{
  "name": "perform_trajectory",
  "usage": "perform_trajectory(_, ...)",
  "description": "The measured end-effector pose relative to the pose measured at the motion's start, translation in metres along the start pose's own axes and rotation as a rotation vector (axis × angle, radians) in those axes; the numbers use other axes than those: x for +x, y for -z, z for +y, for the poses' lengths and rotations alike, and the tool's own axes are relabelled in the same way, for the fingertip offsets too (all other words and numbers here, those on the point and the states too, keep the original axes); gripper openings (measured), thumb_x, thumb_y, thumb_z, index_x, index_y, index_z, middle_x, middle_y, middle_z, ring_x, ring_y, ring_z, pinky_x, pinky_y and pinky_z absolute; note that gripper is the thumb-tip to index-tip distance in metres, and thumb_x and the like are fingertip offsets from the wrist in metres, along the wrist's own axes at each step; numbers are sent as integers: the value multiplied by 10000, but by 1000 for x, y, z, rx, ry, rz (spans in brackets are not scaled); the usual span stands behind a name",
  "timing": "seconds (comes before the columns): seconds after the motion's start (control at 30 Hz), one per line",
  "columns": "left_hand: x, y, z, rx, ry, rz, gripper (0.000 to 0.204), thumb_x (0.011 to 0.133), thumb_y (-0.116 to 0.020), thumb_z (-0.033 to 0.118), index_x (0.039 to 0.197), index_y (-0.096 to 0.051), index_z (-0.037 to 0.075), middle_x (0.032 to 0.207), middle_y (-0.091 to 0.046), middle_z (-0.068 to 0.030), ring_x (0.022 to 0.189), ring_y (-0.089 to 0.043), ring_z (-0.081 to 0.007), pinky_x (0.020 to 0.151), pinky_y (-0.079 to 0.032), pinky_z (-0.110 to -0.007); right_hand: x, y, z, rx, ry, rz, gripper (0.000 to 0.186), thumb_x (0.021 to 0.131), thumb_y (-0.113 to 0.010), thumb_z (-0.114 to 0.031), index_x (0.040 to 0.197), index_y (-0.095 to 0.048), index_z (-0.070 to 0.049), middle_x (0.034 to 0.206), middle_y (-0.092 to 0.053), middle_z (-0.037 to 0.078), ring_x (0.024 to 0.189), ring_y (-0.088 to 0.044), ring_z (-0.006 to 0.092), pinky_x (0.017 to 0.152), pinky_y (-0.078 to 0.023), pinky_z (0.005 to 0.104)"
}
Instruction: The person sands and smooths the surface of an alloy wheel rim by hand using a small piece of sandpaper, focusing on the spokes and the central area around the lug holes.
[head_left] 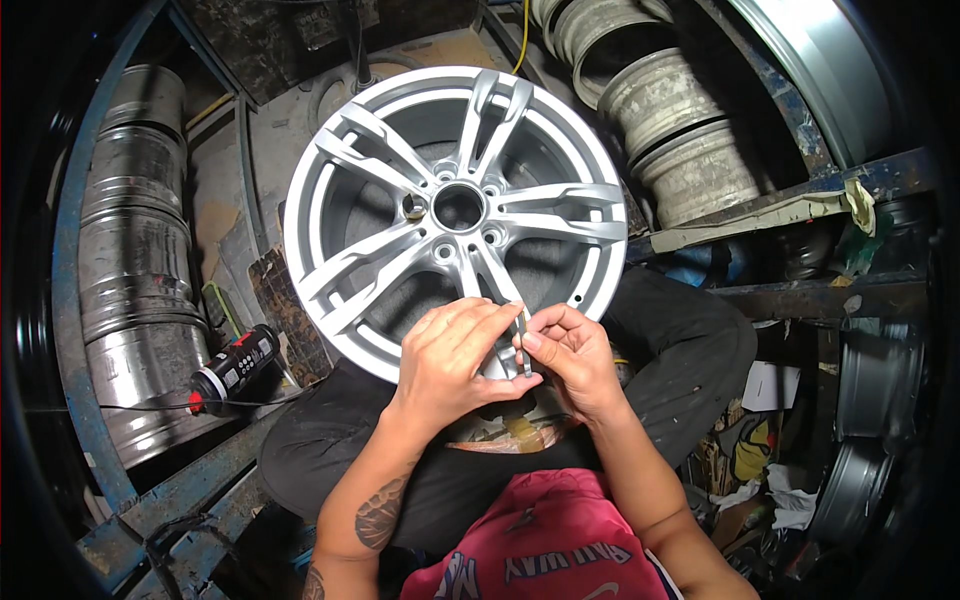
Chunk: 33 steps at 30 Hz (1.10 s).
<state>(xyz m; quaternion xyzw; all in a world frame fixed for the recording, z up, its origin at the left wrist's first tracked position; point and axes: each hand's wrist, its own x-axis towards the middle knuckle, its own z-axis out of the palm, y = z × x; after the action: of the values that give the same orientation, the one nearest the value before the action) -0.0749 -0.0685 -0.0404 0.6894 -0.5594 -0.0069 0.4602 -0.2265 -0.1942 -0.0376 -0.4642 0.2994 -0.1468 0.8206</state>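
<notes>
Over one five-spoked wheel [462, 240], two half-curled hands [445, 355] [572, 352], fingertips [534, 342] tight on one thin strip [527, 362].

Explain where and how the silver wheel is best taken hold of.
Probably grip the silver wheel by its outer rim, at the left and right edges, one hand coming from outside on each side, fingers curled around the lip. The wheel is wide and round, its face is toward the camera and both side edges show uncovered; opposite holds should balance it.

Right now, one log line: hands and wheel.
left hand: holding thin grey piece | right hand: pinching same piece | silver wheel: partly hidden by hands
</notes>
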Motion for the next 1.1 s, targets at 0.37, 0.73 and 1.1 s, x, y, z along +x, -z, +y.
perform_trajectory(0.37,1,-4,0,-108,75,-42,716,684,-921,404,1303,-686,132,1195,-701,-78,1008,-707,-305,858,-563,-413,3,4,-5,208,-60,-22,134,997,-689,-48,1120,-651,-7,950,-729,89,853,-707,127,781,-582,250)
perform_trajectory(0.73,-2,-7,2,-210,53,-43,705,697,-922,368,1325,-696,141,1047,-714,-65,908,-704,-262,791,-554,-390,3,7,-4,262,-10,-76,160,1007,-663,-14,1138,-573,-30,933,-709,108,843,-699,151,788,-568,262)
perform_trajectory(1.1,2,-2,13,-25,83,-133,726,717,-905,417,1338,-681,117,697,-593,-23,644,-618,-217,657,-485,-361,0,-4,6,120,305,41,291,1007,-636,38,1212,-449,-50,979,-687,97,889,-660,114,826,-537,251)
